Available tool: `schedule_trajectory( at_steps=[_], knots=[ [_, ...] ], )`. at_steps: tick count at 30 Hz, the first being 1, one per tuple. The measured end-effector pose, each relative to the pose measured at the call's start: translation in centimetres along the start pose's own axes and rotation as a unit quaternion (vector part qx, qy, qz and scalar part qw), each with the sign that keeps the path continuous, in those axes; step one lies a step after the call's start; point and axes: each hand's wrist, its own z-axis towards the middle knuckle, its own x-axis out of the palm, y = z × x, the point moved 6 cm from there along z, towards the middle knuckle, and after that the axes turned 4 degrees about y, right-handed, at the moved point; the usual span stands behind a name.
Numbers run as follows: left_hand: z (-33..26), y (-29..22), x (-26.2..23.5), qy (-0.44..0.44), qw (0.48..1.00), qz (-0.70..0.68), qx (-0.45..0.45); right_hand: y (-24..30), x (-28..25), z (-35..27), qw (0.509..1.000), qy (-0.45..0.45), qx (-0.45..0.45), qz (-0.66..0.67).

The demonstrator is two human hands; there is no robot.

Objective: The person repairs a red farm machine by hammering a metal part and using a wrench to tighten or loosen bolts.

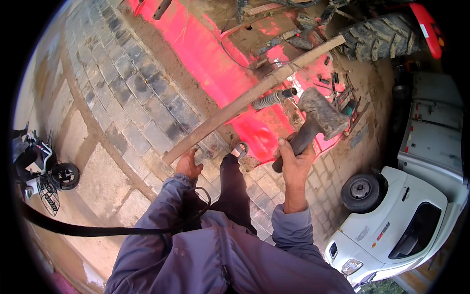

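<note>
My right hand [295, 161] is wrapped round the dark handle of a mallet [323, 113]. Its thick, worn, mottled brown-grey head is raised over the red metal machine part [257, 134]. A long wooden beam [254, 93] lies slantwise across the red part. By the beam's near end is my left hand [188, 164], its thumb apart from the fingers. Whether it touches the wood I cannot tell, as its fingertips are partly hidden at the beam's edge. A coil spring with a dark tube end [274, 98] sticks up just left of the mallet head.
Loose tools [338, 90] lie on the red part's right side. A big lugged tyre [382, 36] stands at the far right, a white truck [399, 225] at the right. A scooter [41, 169] is parked at the left. Paving blocks [137, 105] cover the ground; a black strap [98, 229] crosses low in view.
</note>
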Motion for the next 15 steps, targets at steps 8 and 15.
schedule_trajectory(
  at_steps=[8, 15],
  knots=[
    [-2.2, 1.9, 0.6, -0.003, 1.0, 0.003, 0.014, 0.6, -0.3, 1.3, 0.991, -0.074, 0.061, 0.089],
    [-3.8, 6.3, 1.2, -0.083, 0.996, -0.016, 0.006, 1.6, 0.3, 2.9, 0.992, -0.1, 0.002, 0.078]
  ],
)
